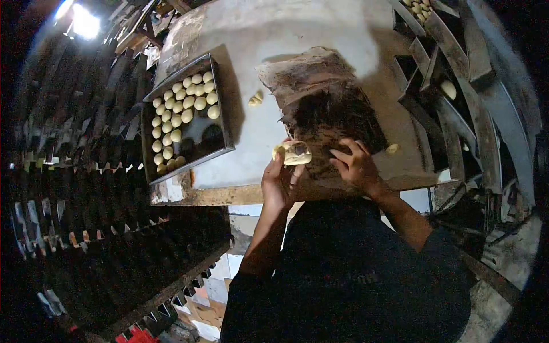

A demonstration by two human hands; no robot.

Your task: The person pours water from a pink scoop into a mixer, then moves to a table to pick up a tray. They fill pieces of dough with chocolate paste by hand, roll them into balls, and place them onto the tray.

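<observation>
A flattened piece of pale dough (297, 153) with a dark lump on it rests in my left hand (278, 178), whose fingers curl round its left side and underside. To the right of it, my right hand (357, 166) hovers near the front of a dark brown, crumpled mass (329, 111) on the table, its fingers apart and nothing visible between them. Small dough scraps (255, 99) lie left of the dark mass. Another dough scrap (392, 148) sits to its right.
A metal tray (231, 127) with several round dough balls (189, 103) stands on the left of the table (240, 34). Metal trays (449, 114) are piled at the right, some holding dough pieces. Dark stacked racks (74, 126) fill the far left.
</observation>
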